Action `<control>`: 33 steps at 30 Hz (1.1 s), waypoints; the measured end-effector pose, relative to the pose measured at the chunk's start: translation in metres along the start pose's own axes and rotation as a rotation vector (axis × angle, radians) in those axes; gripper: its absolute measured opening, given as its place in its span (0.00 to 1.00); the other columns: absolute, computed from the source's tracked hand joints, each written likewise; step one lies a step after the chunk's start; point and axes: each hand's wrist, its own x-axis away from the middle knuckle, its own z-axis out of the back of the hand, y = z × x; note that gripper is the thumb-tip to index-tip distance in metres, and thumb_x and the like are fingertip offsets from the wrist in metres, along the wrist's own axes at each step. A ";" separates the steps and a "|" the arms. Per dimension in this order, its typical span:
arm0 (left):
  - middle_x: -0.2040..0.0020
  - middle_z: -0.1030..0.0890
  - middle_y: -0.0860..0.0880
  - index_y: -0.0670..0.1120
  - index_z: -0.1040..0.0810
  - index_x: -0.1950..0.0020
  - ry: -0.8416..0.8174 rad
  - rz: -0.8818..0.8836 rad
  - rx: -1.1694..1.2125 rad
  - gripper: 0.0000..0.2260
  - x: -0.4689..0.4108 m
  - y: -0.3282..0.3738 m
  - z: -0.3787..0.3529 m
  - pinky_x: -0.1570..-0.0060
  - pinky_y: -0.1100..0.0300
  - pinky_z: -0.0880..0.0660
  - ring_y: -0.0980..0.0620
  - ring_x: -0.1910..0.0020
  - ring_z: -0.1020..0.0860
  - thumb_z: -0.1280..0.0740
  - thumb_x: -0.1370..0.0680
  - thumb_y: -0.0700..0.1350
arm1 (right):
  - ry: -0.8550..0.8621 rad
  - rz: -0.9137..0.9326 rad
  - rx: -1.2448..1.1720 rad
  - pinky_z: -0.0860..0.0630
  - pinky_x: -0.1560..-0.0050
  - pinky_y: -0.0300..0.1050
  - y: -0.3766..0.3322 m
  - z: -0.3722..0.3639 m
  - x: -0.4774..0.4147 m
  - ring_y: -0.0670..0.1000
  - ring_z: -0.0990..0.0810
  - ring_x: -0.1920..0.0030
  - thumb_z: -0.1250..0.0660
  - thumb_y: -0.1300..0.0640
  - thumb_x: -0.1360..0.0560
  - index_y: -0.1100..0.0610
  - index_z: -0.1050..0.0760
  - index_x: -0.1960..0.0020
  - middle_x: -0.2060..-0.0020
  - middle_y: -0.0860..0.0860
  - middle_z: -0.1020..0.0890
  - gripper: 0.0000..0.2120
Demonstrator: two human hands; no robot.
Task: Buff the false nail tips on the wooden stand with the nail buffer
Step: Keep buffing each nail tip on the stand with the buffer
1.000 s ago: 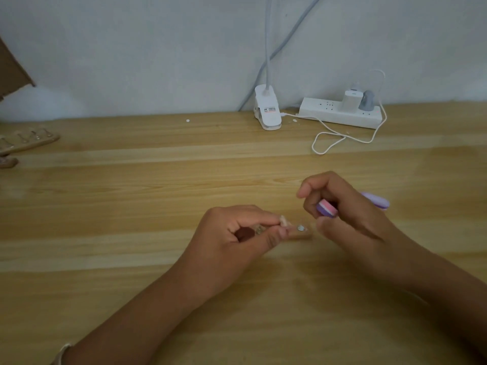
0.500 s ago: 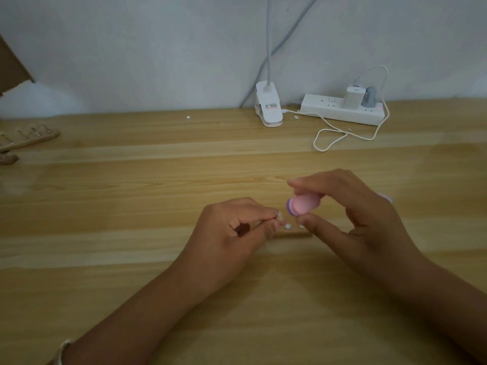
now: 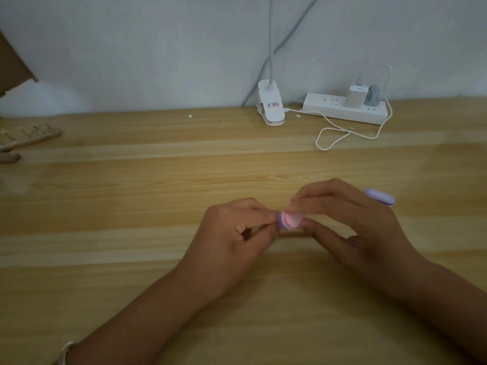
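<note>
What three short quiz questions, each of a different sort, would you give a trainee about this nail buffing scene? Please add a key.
1. True or false: the right hand holds the nail buffer.
2. What does the left hand pinch? A) the wooden stand B) a pair of scissors C) a cup
3. Fill in: the white charger is plugged into the ____.
Key: 1 true; 2 A; 3 power strip.

This is looking like a plain home work desk (image 3: 131,180). A clip-on lamp (image 3: 271,108) and a power strip (image 3: 340,109) carrying plugged-in chargers (image 3: 355,97) are sitting against the pale wall (image 3: 131,48).
</note>
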 end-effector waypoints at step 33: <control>0.59 0.17 0.53 0.46 0.14 0.51 0.053 -0.029 -0.088 0.06 0.000 0.002 0.001 0.64 0.67 0.28 0.58 0.63 0.21 0.29 0.25 0.39 | 0.038 0.065 0.066 0.35 0.43 0.24 -0.001 -0.002 0.000 0.43 0.20 0.49 0.28 0.66 0.25 0.58 0.16 0.48 0.52 0.53 0.16 0.08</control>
